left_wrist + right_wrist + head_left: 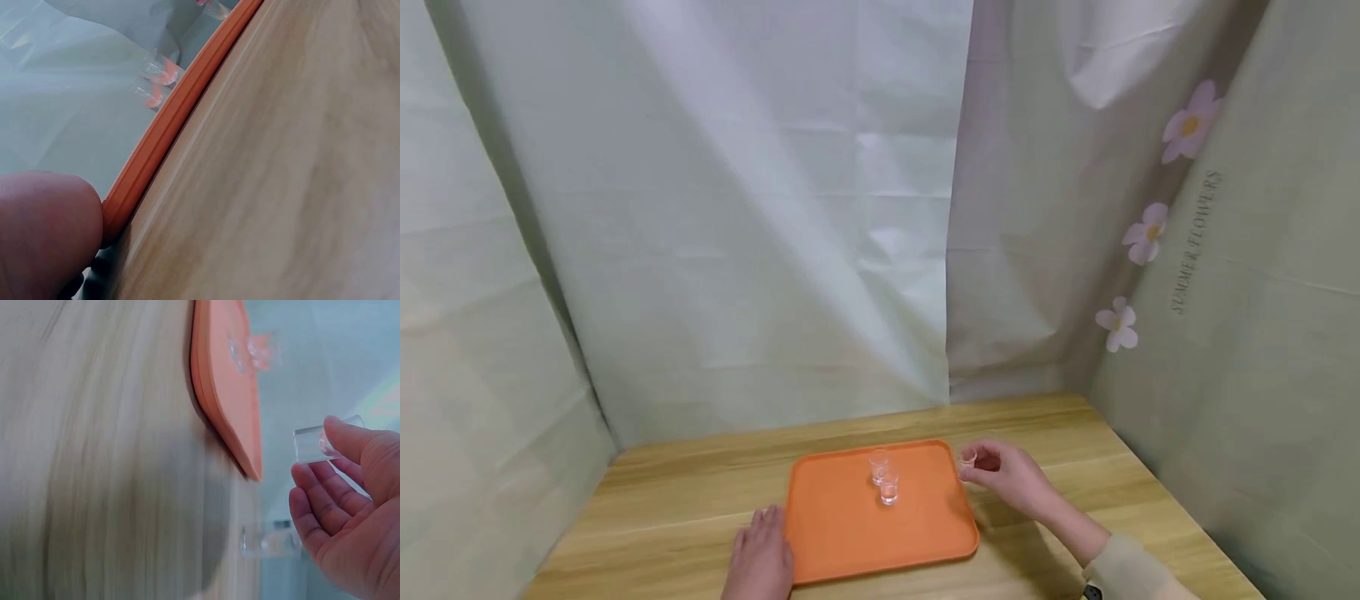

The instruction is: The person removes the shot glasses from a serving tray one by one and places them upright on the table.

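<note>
My right hand (1009, 479) pinches a small clear shot glass (967, 459) between thumb and fingers, just off the right edge of the orange tray (842, 542). The right wrist view shows this held shot glass (309, 445) raised above the table. Two more shot glasses stand close together on the tray, one farther back (878, 467) and one nearer (889, 489). My left hand (762, 557) lies on the table against the tray's left edge, fingers extended forward. In the left wrist view a digit (47, 231) touches the tray's corner.
Another clear glass (269, 542) stands on the wooden table (112, 456) beyond my right hand, hidden behind that hand in the head view. Pale green curtains (775, 208) enclose the table at the back and sides; the right one carries pink flowers (1191, 125).
</note>
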A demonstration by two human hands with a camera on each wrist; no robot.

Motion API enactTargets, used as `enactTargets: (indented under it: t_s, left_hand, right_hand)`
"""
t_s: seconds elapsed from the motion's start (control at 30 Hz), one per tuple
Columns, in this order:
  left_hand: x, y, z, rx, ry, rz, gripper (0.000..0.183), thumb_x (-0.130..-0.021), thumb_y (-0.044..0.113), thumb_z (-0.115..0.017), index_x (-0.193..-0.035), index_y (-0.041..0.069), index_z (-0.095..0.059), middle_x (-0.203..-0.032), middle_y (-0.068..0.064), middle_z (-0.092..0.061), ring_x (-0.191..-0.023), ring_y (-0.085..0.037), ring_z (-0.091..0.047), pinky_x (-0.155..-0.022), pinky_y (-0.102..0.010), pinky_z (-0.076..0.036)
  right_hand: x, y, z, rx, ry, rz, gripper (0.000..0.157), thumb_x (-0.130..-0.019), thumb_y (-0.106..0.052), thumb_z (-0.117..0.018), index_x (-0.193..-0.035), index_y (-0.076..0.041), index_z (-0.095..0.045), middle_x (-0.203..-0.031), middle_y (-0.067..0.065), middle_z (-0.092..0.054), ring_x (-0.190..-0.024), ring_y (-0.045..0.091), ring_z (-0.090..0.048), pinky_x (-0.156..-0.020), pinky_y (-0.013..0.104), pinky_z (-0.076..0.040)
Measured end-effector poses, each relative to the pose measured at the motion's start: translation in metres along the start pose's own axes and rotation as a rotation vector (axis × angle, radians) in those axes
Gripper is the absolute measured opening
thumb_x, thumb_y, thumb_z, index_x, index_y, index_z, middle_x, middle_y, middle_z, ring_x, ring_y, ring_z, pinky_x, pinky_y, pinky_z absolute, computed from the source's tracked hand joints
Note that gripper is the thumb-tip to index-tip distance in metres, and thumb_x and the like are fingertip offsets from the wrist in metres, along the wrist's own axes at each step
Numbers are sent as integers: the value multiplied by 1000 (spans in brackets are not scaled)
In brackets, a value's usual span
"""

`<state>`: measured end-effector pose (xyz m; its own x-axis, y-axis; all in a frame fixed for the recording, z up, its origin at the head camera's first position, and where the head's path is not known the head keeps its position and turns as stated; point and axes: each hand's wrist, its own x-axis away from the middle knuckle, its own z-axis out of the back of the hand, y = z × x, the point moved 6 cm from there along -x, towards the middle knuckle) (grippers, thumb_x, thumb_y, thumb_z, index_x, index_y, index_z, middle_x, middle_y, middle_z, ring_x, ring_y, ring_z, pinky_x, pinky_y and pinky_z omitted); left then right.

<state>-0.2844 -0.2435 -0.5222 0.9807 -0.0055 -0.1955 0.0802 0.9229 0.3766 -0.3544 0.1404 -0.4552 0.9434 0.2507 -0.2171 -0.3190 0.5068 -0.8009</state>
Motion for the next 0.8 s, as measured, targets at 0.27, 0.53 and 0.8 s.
enactTargets:
  t_s: [0.27, 0.53, 0.8]
  left_hand:
    - [3, 4, 5, 8, 16, -4, 49, -98, 6, -54, -141, -16, -46, -144, -36, -46, -138, -54, -35, -112, -69, -21]
    - [4, 3, 0, -12, -12, 25, 50, -99, 6, -53, -143, -15, -43, -146, -35, -44, -139, -52, -33, -113, -68, -21]
    - [5, 2, -1, -25, -14, 22, 50, -100, 6, -53, -144, -15, -42, -146, -35, -44, -140, -52, -33, -112, -69, -22]
  right_hand:
    - [12, 10, 24, -11, 23, -22, 23, -88, -27, -80, -104, -13, -70, -99, -2, -72, -92, 14, -71, -76, 26, -57]
    - [19, 23, 44, 102, 57, -59, 28, -88, -28, -80, -110, -12, -71, -96, -6, -72, -89, 10, -70, -77, 27, -55]
    - [19, 43, 61, 118, 82, -105, 32, -91, -24, -77, -115, -6, -69, -95, -5, -72, -89, 11, -69, -78, 29, -55]
